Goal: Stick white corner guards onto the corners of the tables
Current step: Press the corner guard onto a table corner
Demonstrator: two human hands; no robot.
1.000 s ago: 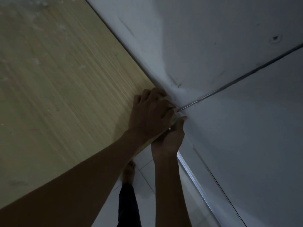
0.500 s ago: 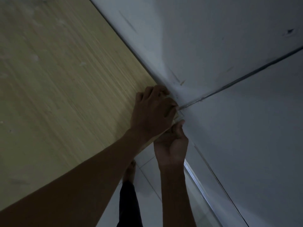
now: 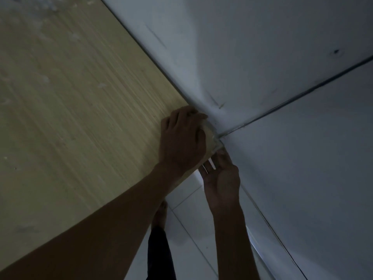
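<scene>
A pale wooden table fills the left side, its corner pushed close to where two white walls meet. On that corner sits a small whitish, see-through corner guard. My left hand rests on the tabletop just left of the guard, fingers bent toward the far edge and thumb lying beside the guard. My right hand is below the corner with its palm up. Its straight fingers reach up and touch the guard's underside and front edge. The light is dim.
Two white walls meet right behind the corner, with a dark seam between them. A metal strip runs along the wall's base. White floor tiles and a bare foot show under the table's edge.
My left hand has slid back to the left off the corner, so the guard now shows. My right hand has uncurled its fingers and dropped slightly below the corner.
</scene>
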